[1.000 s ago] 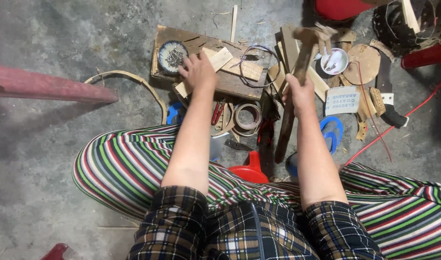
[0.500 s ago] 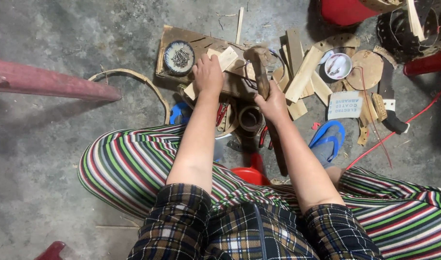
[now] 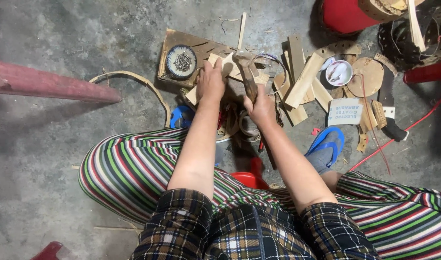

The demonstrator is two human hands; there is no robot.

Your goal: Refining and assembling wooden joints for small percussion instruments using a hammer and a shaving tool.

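Note:
My left hand [image 3: 210,84] presses down on a pale wooden piece [image 3: 224,67] that lies on a brown wooden board [image 3: 194,47] on the floor. My right hand [image 3: 262,108] is shut on the handle of a hammer [image 3: 245,67], whose head hangs just over the wooden piece, close to my left fingers. A round tin of nails [image 3: 181,61] sits on the board to the left of my left hand. My arms reach forward over my knees in striped trousers.
Loose wooden slats [image 3: 303,81] lie right of the board, beside a small bowl [image 3: 339,72], round wooden discs [image 3: 367,77] and a paper pack [image 3: 344,111]. A curved strip [image 3: 134,81] and a red bar [image 3: 52,85] lie left. A blue sandal [image 3: 326,147] and a red cable [image 3: 403,130] are right.
My right hand has swung the hammer in from the right side until its head is over the wooden piece. My left hand has stayed on the piece.

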